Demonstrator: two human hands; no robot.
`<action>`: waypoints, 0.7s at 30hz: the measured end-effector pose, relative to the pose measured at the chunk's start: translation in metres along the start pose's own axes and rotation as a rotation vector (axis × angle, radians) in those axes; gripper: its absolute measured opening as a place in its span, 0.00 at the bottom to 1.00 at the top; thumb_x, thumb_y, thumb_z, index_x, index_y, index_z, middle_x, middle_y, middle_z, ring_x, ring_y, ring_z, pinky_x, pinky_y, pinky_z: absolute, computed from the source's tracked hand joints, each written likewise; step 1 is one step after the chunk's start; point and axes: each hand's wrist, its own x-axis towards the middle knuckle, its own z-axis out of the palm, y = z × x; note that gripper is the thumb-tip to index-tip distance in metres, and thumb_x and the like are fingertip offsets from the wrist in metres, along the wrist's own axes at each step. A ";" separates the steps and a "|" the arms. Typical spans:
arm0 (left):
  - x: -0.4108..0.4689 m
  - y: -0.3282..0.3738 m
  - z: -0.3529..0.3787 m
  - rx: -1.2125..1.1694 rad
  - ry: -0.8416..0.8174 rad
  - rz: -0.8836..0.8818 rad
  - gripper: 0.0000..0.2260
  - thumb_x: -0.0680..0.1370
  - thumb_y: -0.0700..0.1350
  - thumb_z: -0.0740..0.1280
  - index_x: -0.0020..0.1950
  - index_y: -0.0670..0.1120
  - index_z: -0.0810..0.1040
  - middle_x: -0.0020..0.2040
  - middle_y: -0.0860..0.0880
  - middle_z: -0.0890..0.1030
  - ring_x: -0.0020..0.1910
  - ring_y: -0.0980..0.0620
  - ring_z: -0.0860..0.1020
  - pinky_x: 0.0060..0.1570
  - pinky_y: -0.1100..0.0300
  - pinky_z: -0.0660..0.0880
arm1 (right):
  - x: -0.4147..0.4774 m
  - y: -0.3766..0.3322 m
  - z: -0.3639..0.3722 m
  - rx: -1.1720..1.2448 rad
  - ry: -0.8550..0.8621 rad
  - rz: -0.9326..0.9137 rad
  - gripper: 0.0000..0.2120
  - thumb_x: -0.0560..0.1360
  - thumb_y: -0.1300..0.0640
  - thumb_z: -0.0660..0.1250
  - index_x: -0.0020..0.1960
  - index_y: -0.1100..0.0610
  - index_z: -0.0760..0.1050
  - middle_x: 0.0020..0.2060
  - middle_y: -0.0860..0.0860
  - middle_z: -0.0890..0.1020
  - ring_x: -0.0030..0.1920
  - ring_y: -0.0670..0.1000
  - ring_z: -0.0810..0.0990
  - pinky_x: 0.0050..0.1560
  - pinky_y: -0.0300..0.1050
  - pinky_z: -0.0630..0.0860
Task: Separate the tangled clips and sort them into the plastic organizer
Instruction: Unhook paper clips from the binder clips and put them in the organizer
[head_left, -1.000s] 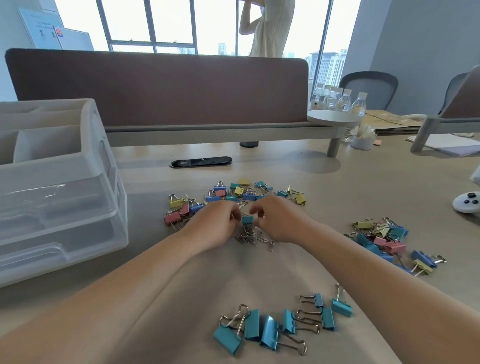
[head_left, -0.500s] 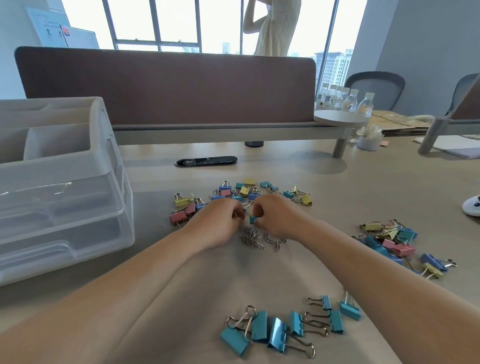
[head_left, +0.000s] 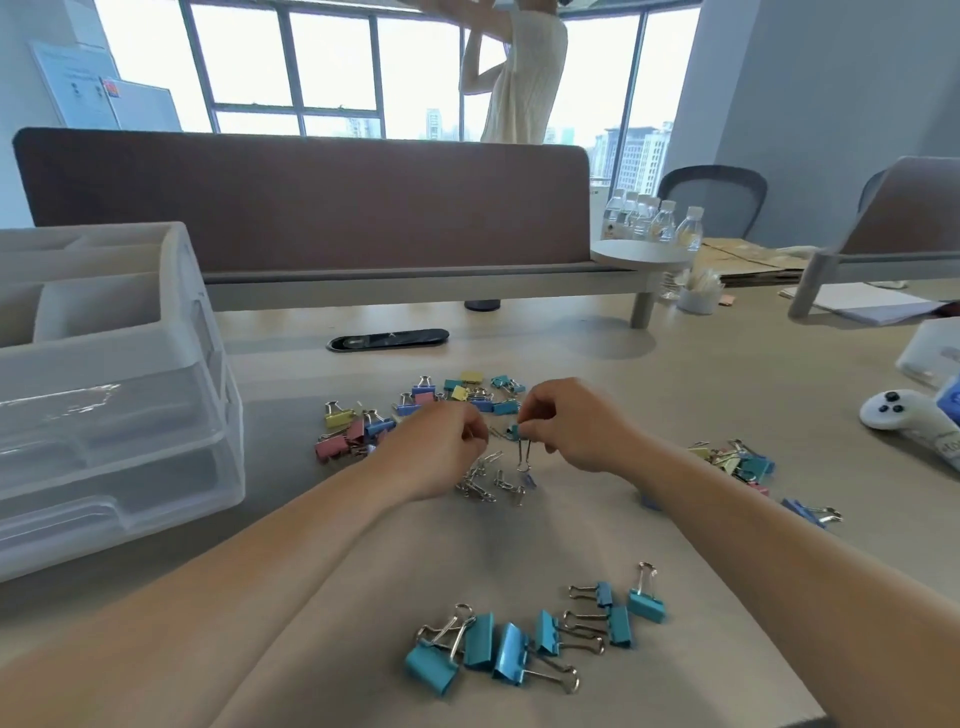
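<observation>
Head view: one view only
Clip (head_left: 514, 431): small, teal, raised between the hands, above the tangle (head_left: 483, 486)
Right hand (head_left: 576, 431): thumb and finger pinch the clip's body
Left hand (head_left: 441, 447): fingers curled just beside the clip; hold cannot be told
Handling: probably light, stiff, springy, with slick wire; best held by the body
Axis: upright, handles hanging down
Organizer (head_left: 130, 415): well apart, left

No legible text logged. Poster (head_left: 72, 78) by the window carried print too small to read. Bottle labels (head_left: 623, 221) were blurred. Marks on the right-edge packet (head_left: 950, 444) were indistinct.
</observation>
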 end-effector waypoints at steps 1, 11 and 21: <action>0.001 0.007 0.002 -0.008 -0.013 0.007 0.08 0.80 0.45 0.63 0.55 0.48 0.80 0.51 0.52 0.80 0.49 0.54 0.77 0.49 0.60 0.75 | -0.006 0.004 -0.006 -0.001 0.002 0.007 0.06 0.76 0.59 0.71 0.41 0.53 0.76 0.34 0.47 0.77 0.35 0.48 0.74 0.35 0.39 0.69; 0.017 0.083 0.037 -0.040 -0.087 0.103 0.07 0.80 0.46 0.63 0.53 0.49 0.81 0.48 0.53 0.80 0.44 0.54 0.78 0.44 0.59 0.72 | -0.055 0.068 -0.059 -0.217 0.035 0.133 0.07 0.74 0.55 0.72 0.39 0.50 0.76 0.37 0.48 0.80 0.39 0.50 0.77 0.37 0.42 0.70; 0.032 0.119 0.062 -0.023 -0.163 0.160 0.09 0.81 0.46 0.62 0.57 0.49 0.80 0.47 0.52 0.80 0.46 0.53 0.79 0.48 0.58 0.75 | -0.070 0.114 -0.079 -0.345 0.055 0.215 0.10 0.74 0.58 0.70 0.37 0.48 0.75 0.38 0.45 0.76 0.40 0.49 0.76 0.39 0.42 0.71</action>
